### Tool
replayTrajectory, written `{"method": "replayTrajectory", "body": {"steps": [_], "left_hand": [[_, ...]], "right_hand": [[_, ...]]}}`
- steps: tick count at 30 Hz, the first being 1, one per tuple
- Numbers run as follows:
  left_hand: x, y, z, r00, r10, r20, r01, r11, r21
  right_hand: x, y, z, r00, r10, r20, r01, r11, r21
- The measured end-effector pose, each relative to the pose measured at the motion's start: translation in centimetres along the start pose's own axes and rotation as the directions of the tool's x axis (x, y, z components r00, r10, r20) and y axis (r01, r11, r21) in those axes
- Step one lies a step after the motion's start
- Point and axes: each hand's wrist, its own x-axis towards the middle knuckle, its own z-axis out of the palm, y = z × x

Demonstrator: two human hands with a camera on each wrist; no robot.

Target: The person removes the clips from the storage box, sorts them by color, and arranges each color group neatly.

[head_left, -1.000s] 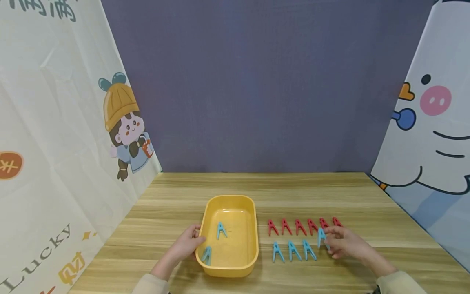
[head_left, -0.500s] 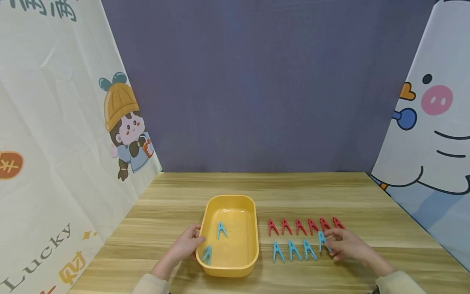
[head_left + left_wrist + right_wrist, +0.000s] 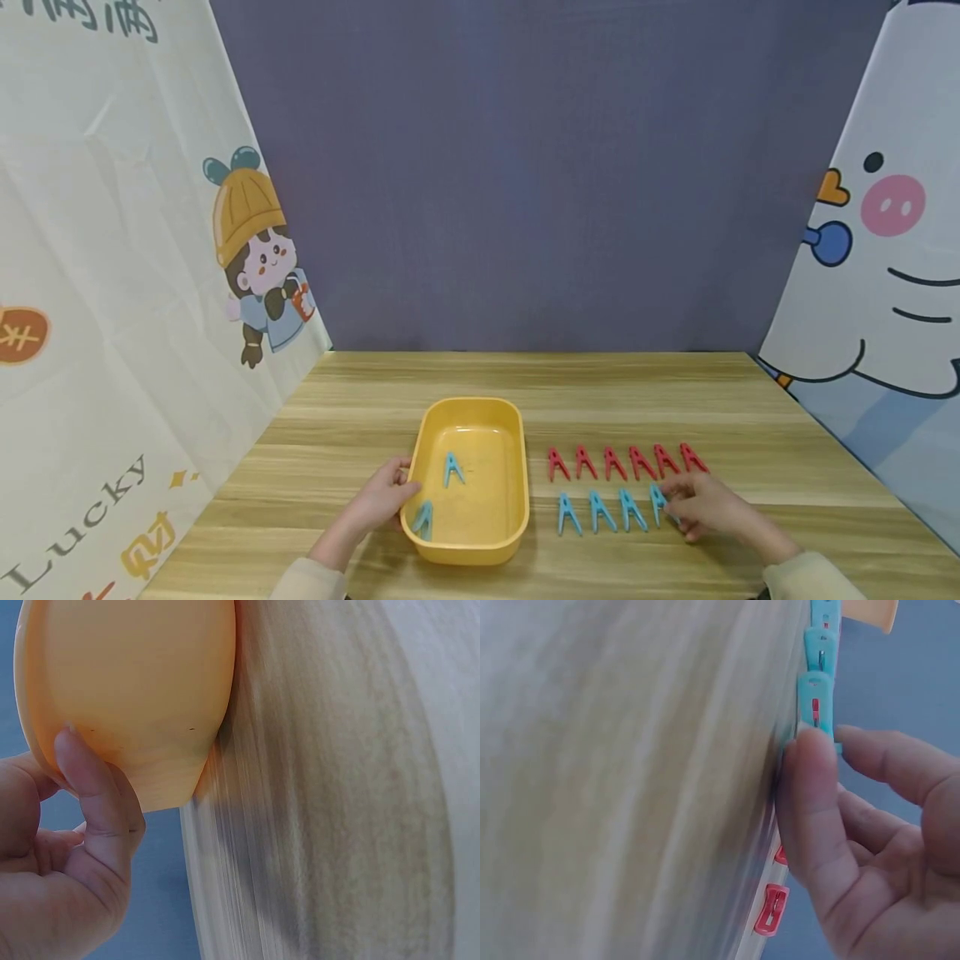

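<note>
At the left side of the yellow plastic basin (image 3: 487, 508), my left hand (image 3: 378, 498) grips the rim, thumb over the edge; the left wrist view shows fingers (image 3: 94, 780) against the outer wall. Two blue clothespins lie in the basin, one flat near the middle (image 3: 453, 469), another leaning at the near left corner (image 3: 423, 520). My right hand (image 3: 708, 505) pinches a blue clothespin (image 3: 657, 498) at the right end of a row, down at table level. The fingers hide part of it. Three more blue clothespins (image 3: 597, 510) stretch to its left.
Behind the blue row lies a row of several red clothespins (image 3: 611, 463), its right end just beyond my right hand. The wooden table (image 3: 360, 392) meets a dark blue back panel (image 3: 540, 183). Printed cloths (image 3: 112, 275) hang at both sides.
My right hand has lowered the blue clothespin toward the near side, bringing it level with the blue row. The left hand and the basin have stayed put.
</note>
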Motion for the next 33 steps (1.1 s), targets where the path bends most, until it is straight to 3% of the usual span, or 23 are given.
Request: {"method": "replayTrajectory", "body": {"steps": [19, 33], "left_hand": [[0.1, -0.1, 0.0, 1.000, 0.013, 0.018, -0.012, 1.000, -0.007], [0.1, -0.2, -0.1, 1.000, 0.016, 0.020, -0.016, 1.000, -0.008]], "right_hand": [[-0.2, -0.6, 0.0, 0.999, 0.042, -0.019, -0.043, 0.997, -0.057], [0.4, -2.2, -1.0, 0.998, -0.063, -0.020, 0.060, 0.991, -0.120]]}}
